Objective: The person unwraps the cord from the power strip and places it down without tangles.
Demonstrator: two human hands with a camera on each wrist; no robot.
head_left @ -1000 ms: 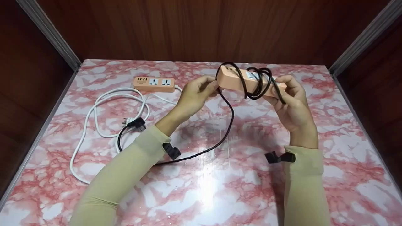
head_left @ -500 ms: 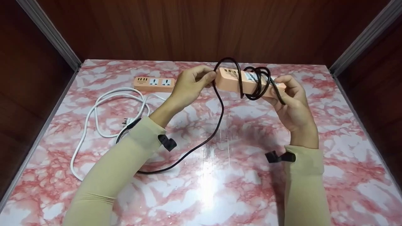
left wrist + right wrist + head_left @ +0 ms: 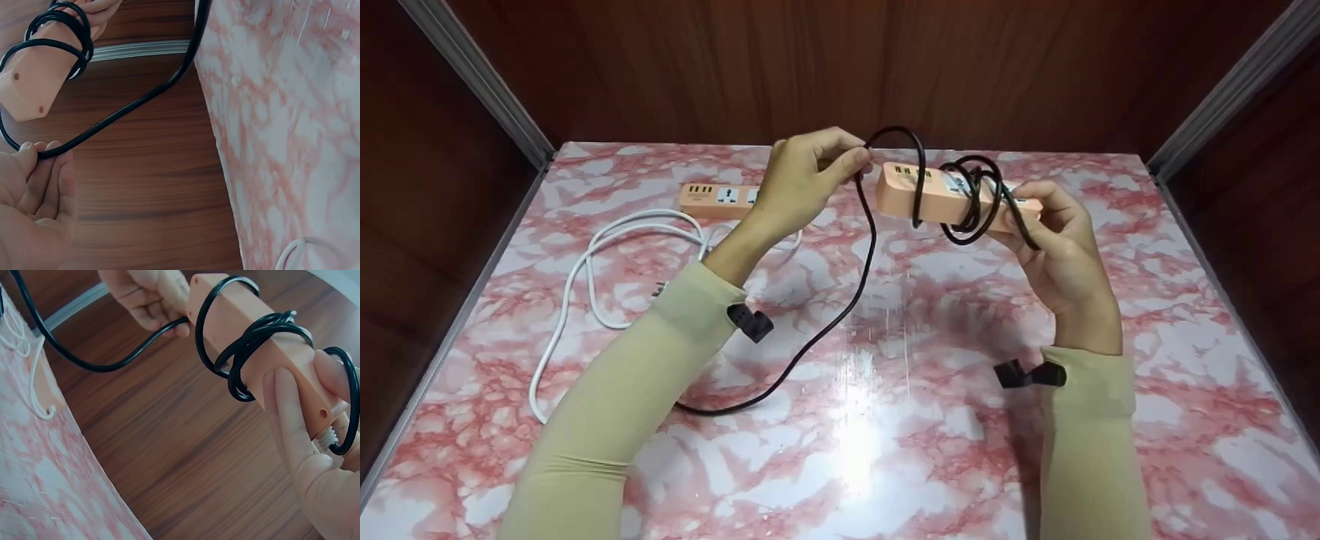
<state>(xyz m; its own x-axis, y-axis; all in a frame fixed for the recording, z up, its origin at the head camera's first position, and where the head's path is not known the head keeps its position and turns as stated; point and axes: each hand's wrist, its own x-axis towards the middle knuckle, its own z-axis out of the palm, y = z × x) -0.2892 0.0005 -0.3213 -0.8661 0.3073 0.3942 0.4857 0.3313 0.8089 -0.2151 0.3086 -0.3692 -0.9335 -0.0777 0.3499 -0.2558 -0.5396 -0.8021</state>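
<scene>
An orange power strip (image 3: 934,196) is held above the table, its right end gripped by my right hand (image 3: 1065,255). Several loops of black cable (image 3: 976,196) wrap around the strip. Just off the strip's left end, my left hand (image 3: 802,180) pinches the cable between thumb and fingers, and one wide loop rises over that end. From the pinch the cable hangs down and curves left under my left forearm. In the right wrist view, my fingers (image 3: 287,405) lie along the strip's underside (image 3: 253,337), beside its ribbed cable outlet (image 3: 327,437).
A second orange power strip (image 3: 712,201) lies on the marbled table (image 3: 945,450) at the back left, partly behind my left hand. Its white cable (image 3: 562,315) is spread in loose loops, partly under my left sleeve. Dark wood panels (image 3: 840,67) stand around the table.
My left hand has moved up and left with the pinched cable, widening the loop around the strip's left end. My left forearm now covers the black plug. The right hand has barely moved.
</scene>
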